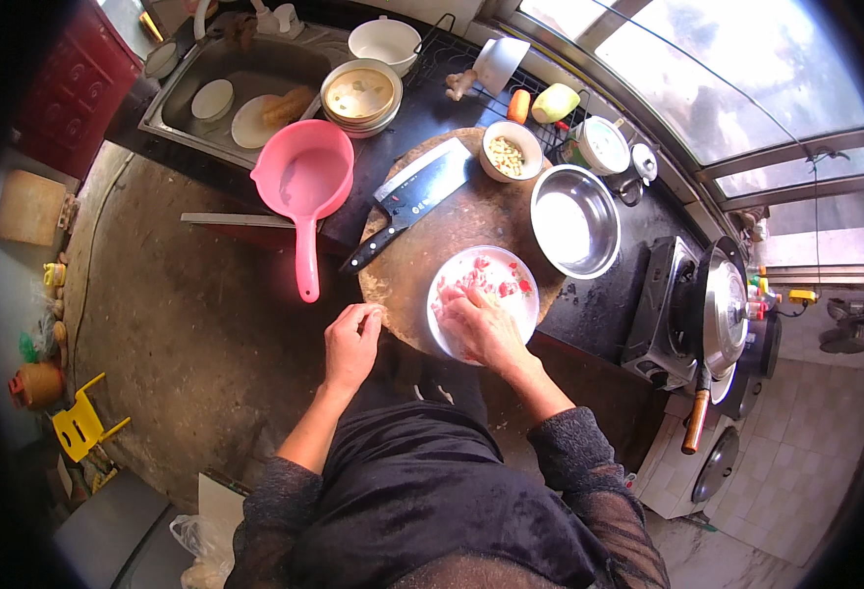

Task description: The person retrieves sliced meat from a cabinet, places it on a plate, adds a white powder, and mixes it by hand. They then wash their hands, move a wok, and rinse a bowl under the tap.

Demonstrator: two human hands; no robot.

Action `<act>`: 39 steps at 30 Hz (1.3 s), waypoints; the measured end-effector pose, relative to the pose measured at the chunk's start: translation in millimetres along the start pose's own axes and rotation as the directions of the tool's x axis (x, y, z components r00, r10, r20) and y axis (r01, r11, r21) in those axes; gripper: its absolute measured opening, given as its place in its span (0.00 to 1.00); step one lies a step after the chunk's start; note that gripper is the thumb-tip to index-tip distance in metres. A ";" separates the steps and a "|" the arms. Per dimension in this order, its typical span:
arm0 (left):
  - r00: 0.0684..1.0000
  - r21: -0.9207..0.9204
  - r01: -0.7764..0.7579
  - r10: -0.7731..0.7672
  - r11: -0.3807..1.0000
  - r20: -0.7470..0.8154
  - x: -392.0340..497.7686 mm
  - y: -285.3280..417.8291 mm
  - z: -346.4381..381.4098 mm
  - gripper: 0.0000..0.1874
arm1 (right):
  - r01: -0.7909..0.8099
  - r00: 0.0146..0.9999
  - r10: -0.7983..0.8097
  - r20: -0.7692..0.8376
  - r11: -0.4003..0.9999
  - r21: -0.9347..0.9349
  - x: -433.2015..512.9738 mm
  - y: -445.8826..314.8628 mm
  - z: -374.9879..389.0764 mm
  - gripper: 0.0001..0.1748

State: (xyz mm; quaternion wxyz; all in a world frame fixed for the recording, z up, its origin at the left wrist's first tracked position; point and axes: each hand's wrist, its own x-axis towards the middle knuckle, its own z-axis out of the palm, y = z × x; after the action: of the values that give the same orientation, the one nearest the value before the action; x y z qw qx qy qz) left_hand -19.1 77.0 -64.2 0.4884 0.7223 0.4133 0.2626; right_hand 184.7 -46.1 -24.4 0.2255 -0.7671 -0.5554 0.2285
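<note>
My right hand (485, 327) reaches down into a white bowl (528, 324), its fingers among pieces of raw red meat (480, 274). The fingertips are hidden, so I cannot tell whether they grip any meat. The bowl sits at the near side of a round wooden chopping board (461, 221). My left hand (352, 344) hovers by the board's near left edge, fingers curled toward the thumb, with nothing visible in it. Across the board's far left lies a cleaver (432, 177) with a black handle. A small bowl of chopped pale pieces (506, 157) stands at the board's far edge.
A steel basin (575, 221) stands right of the board. Left are a pink ladle (305, 173), stacked bowls (362, 96) and a sink (277, 62) holding dishes. A gas stove (656, 309) carries a lidded pan (723, 309), its wooden handle (695, 423) jutting toward me.
</note>
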 end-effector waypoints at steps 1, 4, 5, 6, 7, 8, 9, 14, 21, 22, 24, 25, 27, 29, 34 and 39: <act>1.000 -0.011 0.001 -0.001 1.000 -0.006 -0.2 0.9 -0.2 0.06 | -0.001 1.000 0.001 0.027 1.000 -0.004 0.4 5.2 -0.8 0.09; 1.000 0.010 -0.009 0.009 1.000 -0.028 -1.7 -4.1 -4.1 0.06 | -0.035 0.980 0.024 0.196 0.998 0.054 -1.6 20.7 -26.6 0.12; 0.999 0.024 -0.015 0.016 1.000 -0.037 -2.0 -6.6 -6.1 0.06 | -0.061 0.972 0.030 0.233 0.990 0.128 1.8 21.0 -38.2 0.17; 0.999 0.028 -0.004 0.005 1.000 -0.035 -2.6 -7.4 -7.4 0.06 | -0.165 0.955 0.152 0.253 0.986 0.032 10.3 8.1 -52.1 0.20; 1.000 0.030 0.005 -0.004 1.000 -0.024 -1.9 -7.1 -8.2 0.07 | -0.274 0.925 0.281 0.257 0.960 -0.066 17.1 -1.0 -63.4 0.23; 1.000 0.032 0.014 -0.014 0.999 -0.012 -1.9 -6.7 -8.0 0.07 | -0.213 0.973 0.212 0.095 0.977 -0.007 20.2 24.0 -48.3 0.27; 1.000 0.011 0.027 -0.027 1.000 -0.005 -2.5 -5.7 -6.5 0.07 | -0.189 0.980 0.190 0.063 0.982 -0.022 24.6 32.4 -46.5 0.27; 1.000 0.001 -0.017 0.017 1.000 0.006 2.2 -2.4 0.0 0.06 | -0.280 0.936 0.276 0.219 0.960 -0.013 21.9 42.0 -29.2 0.17; 0.999 0.010 0.032 -0.032 0.999 0.004 -3.0 -9.5 -1.8 0.06 | -0.178 0.983 0.185 0.014 0.916 0.359 -20.0 12.3 -42.9 0.29; 1.000 0.012 0.030 -0.030 0.999 0.009 -2.4 -7.2 0.2 0.06 | -0.247 0.968 0.244 0.055 0.898 0.365 -19.8 10.2 -36.5 0.26; 1.000 0.010 0.005 -0.005 1.000 0.018 -1.0 -2.0 4.1 0.06 | -0.296 0.955 0.292 0.059 0.907 0.299 -14.4 10.9 -25.0 0.18; 1.000 0.007 -0.017 0.017 1.000 0.021 0.3 1.1 6.4 0.06 | -0.280 0.959 0.282 0.022 0.932 0.230 -11.0 12.2 -22.6 0.15; 0.999 0.007 -0.027 0.027 1.000 0.031 3.4 3.2 5.6 0.06 | -0.243 0.968 0.245 0.046 0.886 0.395 -5.9 -0.3 -41.9 0.15; 0.999 0.008 0.000 0.000 1.000 0.050 3.0 4.8 4.1 0.07 | -0.145 0.985 0.166 -0.039 0.935 0.324 -6.0 -11.6 -40.7 0.13; 0.998 0.035 -0.040 0.038 0.999 0.055 2.5 4.7 8.3 0.06 | -0.006 1.000 0.003 0.028 0.995 0.104 -6.4 8.8 17.5 0.08; 1.000 0.018 0.009 -0.010 1.000 0.030 -1.0 -5.4 1.6 0.06 | -0.116 0.984 0.079 0.157 0.964 0.239 -23.6 14.0 -30.9 0.20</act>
State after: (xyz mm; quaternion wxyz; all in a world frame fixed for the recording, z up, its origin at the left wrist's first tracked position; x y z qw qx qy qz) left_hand -20.3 76.4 -69.8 0.4895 0.7284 0.4116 0.2458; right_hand 207.2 -75.4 -5.9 0.2667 -0.7407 -0.4990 0.3623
